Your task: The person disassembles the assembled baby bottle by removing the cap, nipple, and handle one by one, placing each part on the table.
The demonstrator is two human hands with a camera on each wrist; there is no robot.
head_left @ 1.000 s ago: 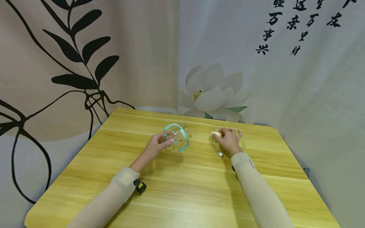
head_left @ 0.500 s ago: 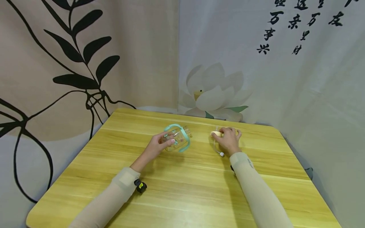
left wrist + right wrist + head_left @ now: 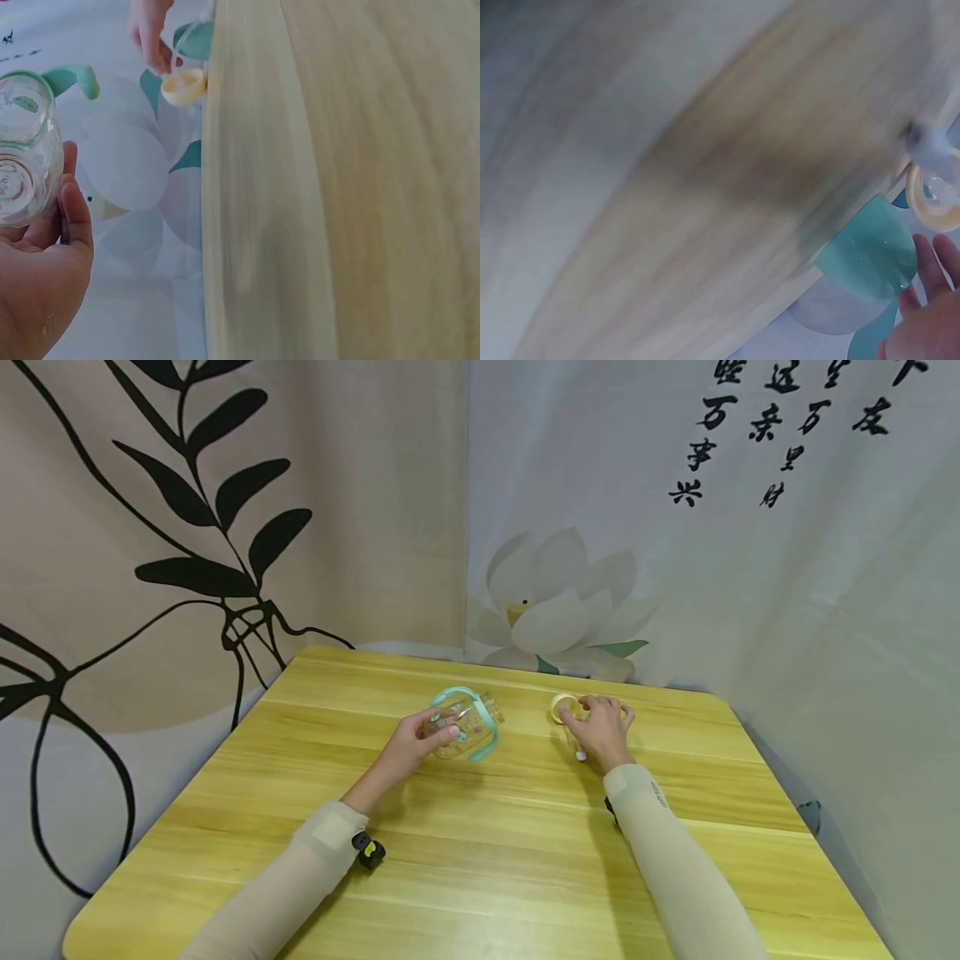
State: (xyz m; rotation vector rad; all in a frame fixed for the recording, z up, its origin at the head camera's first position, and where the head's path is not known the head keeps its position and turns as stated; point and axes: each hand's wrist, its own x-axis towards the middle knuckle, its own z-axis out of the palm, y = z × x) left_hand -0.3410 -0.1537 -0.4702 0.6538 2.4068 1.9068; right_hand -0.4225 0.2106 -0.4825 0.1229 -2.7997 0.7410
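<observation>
My left hand (image 3: 416, 741) grips a clear bottle (image 3: 462, 725) with mint-green handles, tilted so its uncovered neck points right. The left wrist view shows the bottle's base end (image 3: 16, 184) close by the fingers. To the right, my right hand (image 3: 602, 731) pinches a pale yellow ring-shaped lid (image 3: 557, 707), its round opening turned toward the head camera. A thin straw hangs from the lid, ending in a small white weight (image 3: 581, 756). Beside the right fingers in the right wrist view is a glossy green domed piece (image 3: 874, 247), hidden in the head view.
Both hands are over the far part of a wood-grain table (image 3: 480, 860). Behind its far edge hangs a printed curtain (image 3: 375, 527) with leaves, a lotus and dark characters. A small black camera (image 3: 368, 850) sits on the left wrist.
My right hand has turned the yellow lid from edge-on to showing its opening. The straw's white weight has swung slightly up, closer to the hand. The left hand and bottle stay put.
</observation>
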